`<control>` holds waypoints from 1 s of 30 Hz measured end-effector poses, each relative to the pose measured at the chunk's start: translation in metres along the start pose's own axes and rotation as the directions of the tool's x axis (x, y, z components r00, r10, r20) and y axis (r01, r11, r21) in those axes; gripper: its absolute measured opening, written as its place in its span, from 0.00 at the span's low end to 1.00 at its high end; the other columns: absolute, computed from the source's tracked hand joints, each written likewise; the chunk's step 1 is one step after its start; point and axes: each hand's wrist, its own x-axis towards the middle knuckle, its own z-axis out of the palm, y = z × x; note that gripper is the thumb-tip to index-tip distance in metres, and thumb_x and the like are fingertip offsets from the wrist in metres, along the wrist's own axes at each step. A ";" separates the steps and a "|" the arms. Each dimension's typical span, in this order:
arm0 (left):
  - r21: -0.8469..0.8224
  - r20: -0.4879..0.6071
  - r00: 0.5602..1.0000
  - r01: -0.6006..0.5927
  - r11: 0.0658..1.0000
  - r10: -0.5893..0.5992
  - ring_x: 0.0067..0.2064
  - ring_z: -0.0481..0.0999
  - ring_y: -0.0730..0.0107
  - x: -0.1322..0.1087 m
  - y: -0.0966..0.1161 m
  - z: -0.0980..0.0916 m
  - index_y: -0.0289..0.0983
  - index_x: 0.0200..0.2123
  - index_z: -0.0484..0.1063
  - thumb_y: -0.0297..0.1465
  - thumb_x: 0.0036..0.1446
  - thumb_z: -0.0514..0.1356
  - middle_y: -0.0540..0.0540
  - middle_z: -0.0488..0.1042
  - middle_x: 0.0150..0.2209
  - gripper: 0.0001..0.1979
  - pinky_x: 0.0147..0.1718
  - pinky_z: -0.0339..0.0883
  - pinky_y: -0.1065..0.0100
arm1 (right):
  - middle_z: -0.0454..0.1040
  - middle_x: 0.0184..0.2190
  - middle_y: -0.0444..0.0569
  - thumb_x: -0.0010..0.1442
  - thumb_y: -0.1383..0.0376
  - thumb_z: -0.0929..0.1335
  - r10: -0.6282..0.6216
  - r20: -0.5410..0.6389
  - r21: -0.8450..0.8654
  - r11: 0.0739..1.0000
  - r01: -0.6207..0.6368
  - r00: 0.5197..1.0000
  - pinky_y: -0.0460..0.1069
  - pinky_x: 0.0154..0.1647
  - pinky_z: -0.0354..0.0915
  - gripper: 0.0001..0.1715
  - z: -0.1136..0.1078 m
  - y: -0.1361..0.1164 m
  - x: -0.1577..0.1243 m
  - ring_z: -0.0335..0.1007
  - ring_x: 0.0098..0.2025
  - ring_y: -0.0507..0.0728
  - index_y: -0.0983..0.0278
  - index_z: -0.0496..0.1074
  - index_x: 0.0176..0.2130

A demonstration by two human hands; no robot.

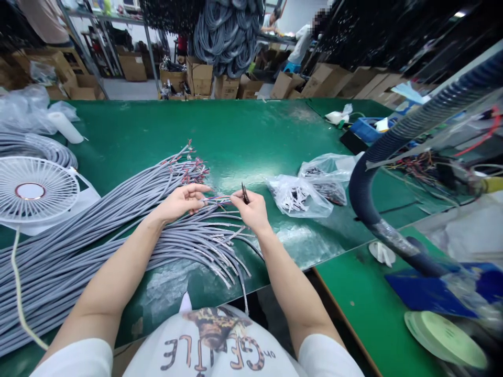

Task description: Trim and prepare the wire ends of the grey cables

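Two bundles of grey cables (118,209) lie across the green table, their stripped ends toward the middle. My left hand (184,201) pinches the end of one grey cable above the bundles. Thin coloured wires (218,200) fan out of that cable and run across to my right hand (250,208). The thumb and fingers of my right hand close on the wire tips, and dark pointed tweezers (244,193) stick up out of the same hand.
Plastic bags of small black and white parts (298,196) lie right of my hands. A white fan (31,191) stands at the left. A thick dark hose (363,183) curves down at the right, near a blue bin (367,128). People and cardboard boxes (199,76) are beyond the table.
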 end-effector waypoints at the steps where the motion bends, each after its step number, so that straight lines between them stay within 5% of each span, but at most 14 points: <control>1: -0.013 -0.035 0.999 -0.022 1.000 0.021 0.23 0.69 0.80 0.001 -0.001 -0.001 0.35 0.46 0.69 0.31 0.44 0.67 0.51 0.71 0.30 0.23 0.20 0.62 0.77 | 0.63 0.18 0.40 0.54 0.62 0.67 -0.011 0.000 0.001 1.000 0.011 1.000 0.45 0.26 0.55 0.11 0.001 0.001 -0.005 0.55 0.22 0.49 0.65 0.70 0.24; 6: 0.105 -0.202 0.968 -0.132 0.986 0.151 0.23 0.71 0.77 0.006 -0.011 0.006 0.37 0.35 0.61 0.31 0.45 0.65 0.53 0.70 0.29 0.17 0.22 0.64 0.74 | 0.65 0.19 0.41 0.59 0.63 0.65 -0.173 0.050 -0.024 0.984 0.174 0.984 0.45 0.26 0.56 0.12 0.011 -0.019 -0.039 0.56 0.22 0.49 0.64 0.70 0.25; 10: 0.404 -0.184 0.930 -0.223 0.887 0.318 0.28 0.69 0.76 0.001 -0.019 0.017 0.36 0.31 0.63 0.31 0.48 0.62 0.52 0.69 0.28 0.09 0.29 0.63 0.72 | 0.68 0.21 0.43 0.60 0.65 0.63 -0.333 0.118 -0.073 0.937 0.342 0.936 0.46 0.27 0.57 0.12 0.013 -0.037 -0.043 0.59 0.23 0.49 0.64 0.70 0.27; 15: 0.570 -0.060 0.909 -0.307 0.762 0.411 0.30 0.67 0.73 -0.020 -0.026 0.025 0.37 0.31 0.65 0.30 0.53 0.59 0.51 0.69 0.29 0.04 0.32 0.61 0.70 | 0.65 0.19 0.41 0.56 0.63 0.65 -0.193 -0.020 -0.065 0.979 0.192 0.981 0.45 0.26 0.55 0.10 0.004 -0.037 -0.002 0.57 0.22 0.49 0.64 0.68 0.25; 22: 0.542 -0.055 0.850 -0.415 0.731 0.523 0.34 0.71 0.71 -0.037 -0.030 0.033 0.37 0.35 0.71 0.29 0.56 0.58 0.47 0.73 0.32 0.04 0.37 0.64 0.69 | 0.61 0.17 0.39 0.52 0.61 0.66 -0.064 0.007 0.002 0.998 0.064 0.998 0.46 0.25 0.52 0.10 0.014 -0.023 0.024 0.53 0.21 0.48 0.65 0.68 0.24; 30: 0.155 -0.325 0.839 -0.408 0.900 0.437 0.26 0.66 0.78 -0.032 -0.017 0.017 0.37 0.36 0.69 0.35 0.50 0.65 0.51 0.68 0.28 0.12 0.27 0.63 0.74 | 0.60 0.17 0.39 0.54 0.61 0.66 -0.041 -0.025 0.062 0.997 0.043 0.999 0.45 0.25 0.54 0.11 0.012 -0.014 -0.007 0.54 0.22 0.49 0.64 0.67 0.24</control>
